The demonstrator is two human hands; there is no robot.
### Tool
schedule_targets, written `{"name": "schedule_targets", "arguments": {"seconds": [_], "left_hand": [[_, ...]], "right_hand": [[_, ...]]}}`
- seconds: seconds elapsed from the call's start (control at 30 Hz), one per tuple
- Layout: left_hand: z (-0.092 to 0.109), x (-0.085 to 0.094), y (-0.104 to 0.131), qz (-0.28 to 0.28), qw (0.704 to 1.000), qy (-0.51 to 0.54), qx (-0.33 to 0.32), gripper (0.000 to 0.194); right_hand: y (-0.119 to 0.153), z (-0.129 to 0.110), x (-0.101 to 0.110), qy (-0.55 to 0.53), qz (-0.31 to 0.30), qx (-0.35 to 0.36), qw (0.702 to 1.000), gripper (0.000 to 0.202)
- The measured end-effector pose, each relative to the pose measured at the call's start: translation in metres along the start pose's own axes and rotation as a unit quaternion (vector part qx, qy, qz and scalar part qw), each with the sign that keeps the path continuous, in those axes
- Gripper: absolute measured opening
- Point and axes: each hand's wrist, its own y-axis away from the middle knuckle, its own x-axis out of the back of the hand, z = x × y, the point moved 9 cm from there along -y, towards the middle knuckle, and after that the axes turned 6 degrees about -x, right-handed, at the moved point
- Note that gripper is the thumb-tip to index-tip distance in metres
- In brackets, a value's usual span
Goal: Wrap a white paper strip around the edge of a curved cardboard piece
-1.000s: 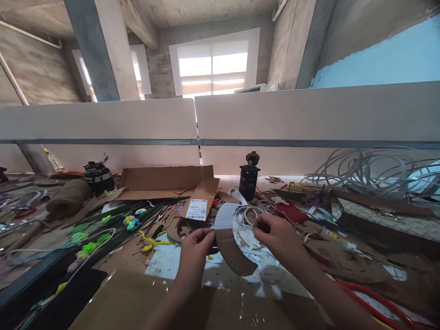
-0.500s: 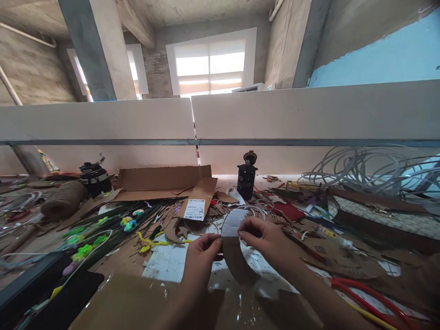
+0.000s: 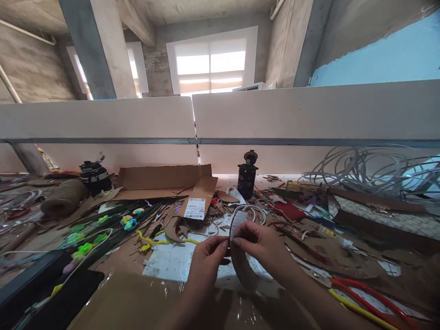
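A curved brown cardboard strip (image 3: 243, 268), its upper part covered with pale strips, stands nearly edge-on between my hands. My left hand (image 3: 209, 259) pinches its left edge with thumb and fingertips. My right hand (image 3: 257, 240) has its thumb and fingers closed on the strip's right side, just below the pale part. Behind the strip lie white wire rings (image 3: 259, 211). To the left, a cardboard crescent (image 3: 172, 230) rests beside a yellow fuzzy stem (image 3: 156, 240). Under the hands is a scuffed white sheet (image 3: 168, 263).
A black bottle (image 3: 246, 181) with its lid raised stands at the back. An open cardboard box (image 3: 161, 178) lies left of it. Red-handled scissors (image 3: 371, 298) are at the lower right, a twine roll (image 3: 65, 199) at the left, and a patterned bag (image 3: 385, 220) at the right.
The strip has shifted slightly right and turned, so its face looks narrower. My left hand has moved a little right and down with it. My right hand still grips it.
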Motion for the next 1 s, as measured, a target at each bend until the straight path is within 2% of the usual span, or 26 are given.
{"name": "schedule_targets", "arguments": {"seconds": [0.23,0.83,1.0], "left_hand": [[-0.0001,0.0002,0.0023,0.009,1.0,-0.019,-0.012,0.026],[0.0029,-0.0042,0.005,0.004,0.999,-0.028,-0.025,0.027],[0.006,-0.0071,0.0053,-0.007,0.999,-0.026,-0.028,0.027]], "right_hand": [[-0.0007,0.0003,-0.0002,-0.036,-0.011,-0.004,0.999,0.01],[0.0013,-0.0009,0.003,-0.013,-0.003,-0.02,1.0,0.011],[0.0013,-0.0014,0.0021,-0.038,-0.013,-0.028,0.999,0.01]]}}
